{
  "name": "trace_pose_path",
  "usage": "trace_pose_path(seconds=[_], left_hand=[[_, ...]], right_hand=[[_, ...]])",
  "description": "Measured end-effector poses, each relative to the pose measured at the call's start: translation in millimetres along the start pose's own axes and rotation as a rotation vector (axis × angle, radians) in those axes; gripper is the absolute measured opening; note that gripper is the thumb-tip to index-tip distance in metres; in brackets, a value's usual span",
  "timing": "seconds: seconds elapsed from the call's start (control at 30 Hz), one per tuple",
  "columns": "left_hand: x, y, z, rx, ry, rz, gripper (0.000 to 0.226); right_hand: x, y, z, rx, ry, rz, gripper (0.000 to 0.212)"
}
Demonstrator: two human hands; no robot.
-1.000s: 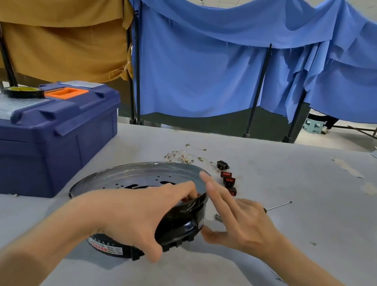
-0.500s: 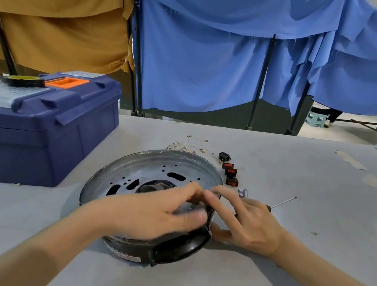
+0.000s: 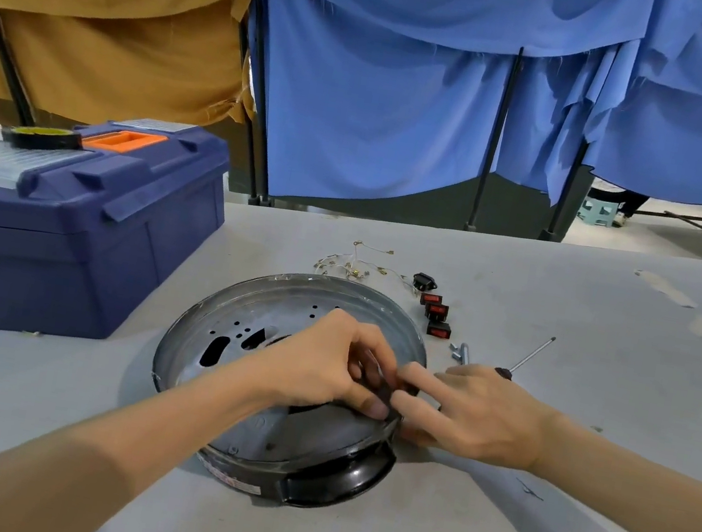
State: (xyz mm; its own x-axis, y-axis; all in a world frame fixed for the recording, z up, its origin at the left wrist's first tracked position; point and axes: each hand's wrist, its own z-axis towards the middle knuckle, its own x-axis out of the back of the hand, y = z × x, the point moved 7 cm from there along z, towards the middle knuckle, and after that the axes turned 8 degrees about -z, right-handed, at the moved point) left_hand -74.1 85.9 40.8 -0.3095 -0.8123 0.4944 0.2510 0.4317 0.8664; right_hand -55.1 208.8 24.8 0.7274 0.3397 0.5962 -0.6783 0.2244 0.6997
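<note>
Well to the left of the metal base [image 3: 237, 321] stands the blue toolbox [image 3: 67, 227], lid down, with a roll of tape [image 3: 41, 137] on top; it is clear of my work. The base itself lies flat on the desk [image 3: 577, 512] in front of me, bright pan uppermost, its black housing [image 3: 331, 485] showing at the near edge. My left hand [image 3: 322, 368] reaches in over the pan from the near left, fingers curled tight, pinching a small dark part [image 3: 382, 389] right at the base's right rim. That part is what the next move turns on, I judge: it sits at the rim between my two hands, touching both, so my left holds it from the pan side and my right meets it from outside. My right hand [image 3: 482, 413] lies just right of the base, fingers [image 3: 414, 374] stretched nearly straight and pointing left, their tips pressing on the part, thumb low by the rim; it grips nothing that I can see. How the part lies I cannot tell, as my fingers cover most of it. Beyond the base lies a tangle of thin wires [image 3: 353, 266]; to the far right of the rim a black socket [image 3: 424, 282], three red switches [image 3: 436, 312] in a row and a few bolts [image 3: 460, 353]. A screwdriver [image 3: 529, 356] lies behind my right hand, tip pointing away. Nothing stands between my hands and the rim.
</note>
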Motion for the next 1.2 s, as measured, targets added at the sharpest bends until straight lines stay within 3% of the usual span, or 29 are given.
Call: trace_pose_path(seconds=[0.17,0.3,0.4,0.47,0.63,0.77,0.83,0.93,1.2], left_hand=[[-2.3,-5.7,2.8,0.049,0.002,-0.021,0.031],[-2.8,-9.6,4.6,0.082,0.001,-0.028,0.031],[-4.2,-11.6,5.6,0.113,0.003,-0.049,0.03],[-5.0,-11.7,7.0,0.124,0.007,-0.023,0.031],[-6.6,-9.1,9.7,0.159,0.014,-0.001,0.042],[-9.3,-8.3,8.0,0.176,0.049,0.0,0.047],[-9.5,-7.6,9.2,0.188,0.055,0.008,0.046],[-8.8,-6.9,11.3,0.211,0.047,0.008,0.043],[-6.0,-11.1,9.8,0.214,0.065,-0.034,0.044]], right_hand=[[3.6,3.3,-0.1,-0.005,-0.073,0.011,0.028],[-2.3,3.9,-4.2,-0.088,-0.086,0.071,0.025],[-2.5,20.2,-11.4,-0.213,-0.036,0.099,0.033],[4.6,45.6,-14.7,-0.394,0.032,0.102,0.03],[50.1,123.3,-26.4,-1.103,0.518,0.46,0.036],[74.9,150.3,-25.0,-1.407,1.021,0.981,0.059],[66.2,146.8,-13.6,-1.487,1.145,1.297,0.061],[46.7,133.1,4.4,-1.533,1.095,1.496,0.061],[20.1,116.7,10.5,-1.609,0.964,1.441,0.065]])
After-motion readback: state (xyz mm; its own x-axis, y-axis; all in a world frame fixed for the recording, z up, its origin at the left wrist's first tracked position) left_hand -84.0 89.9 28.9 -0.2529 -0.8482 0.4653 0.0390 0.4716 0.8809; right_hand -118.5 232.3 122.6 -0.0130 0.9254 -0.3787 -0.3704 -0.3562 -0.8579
